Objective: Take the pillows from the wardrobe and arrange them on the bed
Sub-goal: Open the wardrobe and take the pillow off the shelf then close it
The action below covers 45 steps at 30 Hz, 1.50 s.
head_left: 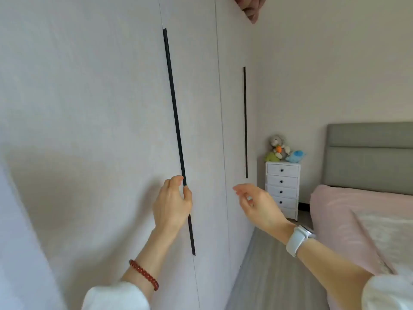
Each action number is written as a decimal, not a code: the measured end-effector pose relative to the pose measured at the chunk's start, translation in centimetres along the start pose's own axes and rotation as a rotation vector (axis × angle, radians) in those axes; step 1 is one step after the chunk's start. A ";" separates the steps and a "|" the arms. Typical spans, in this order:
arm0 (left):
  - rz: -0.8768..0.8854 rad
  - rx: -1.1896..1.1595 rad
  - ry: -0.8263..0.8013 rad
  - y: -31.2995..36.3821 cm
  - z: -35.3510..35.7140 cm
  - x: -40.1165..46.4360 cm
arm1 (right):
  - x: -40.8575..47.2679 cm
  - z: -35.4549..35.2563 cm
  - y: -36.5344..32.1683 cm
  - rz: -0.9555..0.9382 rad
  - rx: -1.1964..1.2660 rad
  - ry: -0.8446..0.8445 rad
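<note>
Left grip: the left hand [173, 201] has its fingers curled around the long black handle [178, 139] of a wardrobe door, clamped on it low along the strip.
Left wrist: a red bead bracelet [144, 274] above a white sleeve cuff.
Right grip: the right hand [257, 203] hangs in the air with fingers loosely apart, holding nothing, just in front of the next door and below its shorter black handle [245, 121].
Right wrist: a white watch [298, 240].
Wardrobe [89, 108]: pale doors, all shut as far as can be seen; it fills the left and centre of the view.
Pillows: not visible; a bit of pink fabric [250, 8] shows past the wardrobe's top right corner, but what it is cannot be told.
Bed [339, 209]: at the right, pink cover, grey padded headboard [368, 155].
Far corner: a white chest of drawers [282, 189] between wardrobe and bed, with soft toys [282, 149] on top.
</note>
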State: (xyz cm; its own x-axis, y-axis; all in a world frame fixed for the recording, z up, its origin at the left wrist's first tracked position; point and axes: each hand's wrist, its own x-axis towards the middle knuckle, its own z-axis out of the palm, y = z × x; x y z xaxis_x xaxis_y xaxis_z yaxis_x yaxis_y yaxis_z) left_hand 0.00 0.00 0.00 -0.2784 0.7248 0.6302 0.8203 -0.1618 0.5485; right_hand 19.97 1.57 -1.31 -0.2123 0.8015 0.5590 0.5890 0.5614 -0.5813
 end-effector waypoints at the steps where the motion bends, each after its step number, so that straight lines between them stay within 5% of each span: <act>1: -0.010 -0.006 0.022 -0.4 1.4 2.1 | 2.6 0.9 1.0 -0.007 -0.004 0.014; 13: -0.093 0.256 0.393 -4.0 13.3 12.5 | 23.4 12.4 8.9 -0.565 -0.163 -0.029; 17: -0.261 0.262 0.455 -3.9 15.1 12.8 | 26.6 15.8 11.1 -0.727 -0.229 -0.087; 23: -0.424 0.391 0.646 -1.8 16.9 13.9 | 28.6 17.5 13.3 -0.854 -0.161 -0.068; 29: -0.547 0.452 0.596 -0.4 17.6 14.0 | 28.6 16.2 13.7 -0.897 -0.078 -0.157; 36: -0.565 0.487 0.622 3.6 18.6 11.5 | 27.7 12.6 16.1 -0.909 0.243 -0.420; 40: -0.503 0.485 0.700 6.9 19.0 7.0 | 22.3 10.1 18.9 -0.816 0.563 -0.465; 45: -0.396 0.490 0.769 11.6 17.9 0.5 | 15.3 7.2 18.7 -0.795 0.842 -0.722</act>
State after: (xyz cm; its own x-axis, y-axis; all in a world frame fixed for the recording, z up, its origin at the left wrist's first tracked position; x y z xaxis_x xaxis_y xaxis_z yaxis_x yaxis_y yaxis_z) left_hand 18.27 10.47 -3.17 -0.6829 0.0075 0.7305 0.6656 0.4186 0.6179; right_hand 22.10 25.89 -7.91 -0.7773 -0.0116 0.6291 -0.4765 0.6638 -0.5765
